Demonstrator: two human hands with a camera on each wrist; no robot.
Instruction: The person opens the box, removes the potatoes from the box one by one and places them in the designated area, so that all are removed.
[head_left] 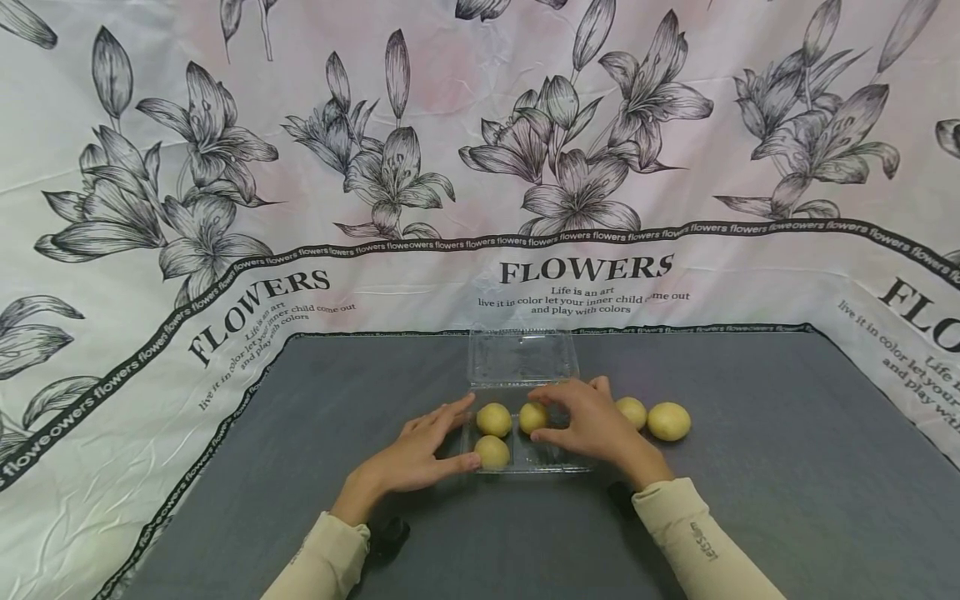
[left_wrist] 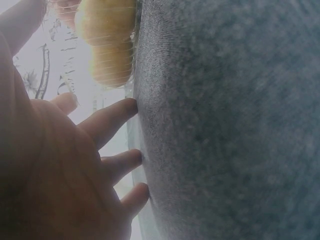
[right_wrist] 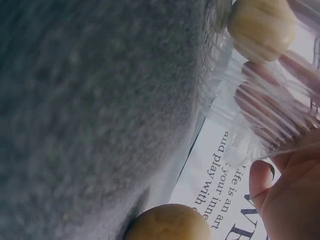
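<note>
Potatoes, round, yellow and seemingly smooth, are what is handled. One is pinched between thumb and fingers of the right hand, over the rear of the right half of a clear plastic box; whether the floor is touched by it cannot be told. Two more are set one behind the other in the left half, and another pair is left on the grey table, right of the box. The left hand is spread wide along the box's left side, fingers extended; whether the wall is being pressed cannot be told.

A firm, fairly light feel is to be expected, with some risk of rolling, so each is best held across its widest part by opposed fingertips and let go gently. The box is probably light, thin and easily dented or slid; it should be steadied low at the sides, away from the raised lid.

No label is seen on the box. On the flowered cloth, "FLOWERS" is printed, with "Life is an art" and "live it in color let your inner child come out and play with colors"; "flowers" is repeated along a black band. Lettering on the right sleeve cannot be read with certainty.
</note>
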